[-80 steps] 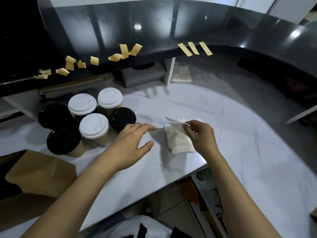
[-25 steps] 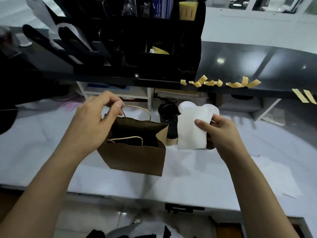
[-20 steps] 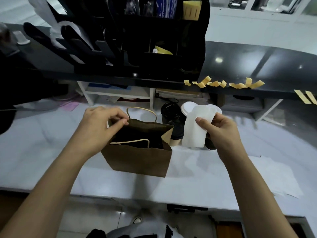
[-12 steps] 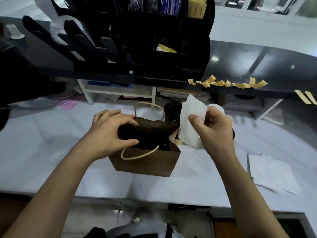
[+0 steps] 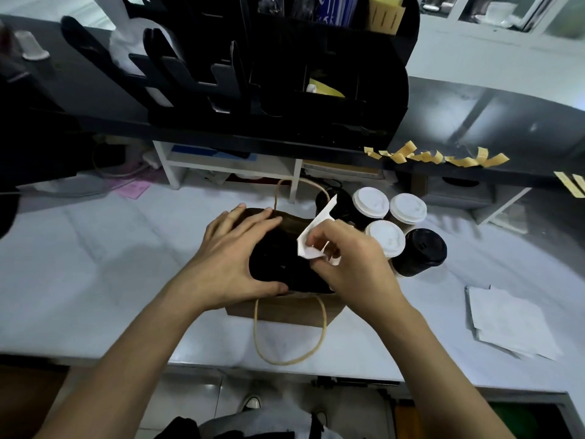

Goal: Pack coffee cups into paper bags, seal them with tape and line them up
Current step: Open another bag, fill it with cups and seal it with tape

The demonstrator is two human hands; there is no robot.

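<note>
Head view: right hand pinches white paper over bag.

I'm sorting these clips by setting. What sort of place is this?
Probably a café service counter: lidded paper takeaway coffee cups clustered on a white marble-look counter, a brown paper handled carrier bag being packed, and pre-cut tan tape strips along a black raised ledge.
</note>
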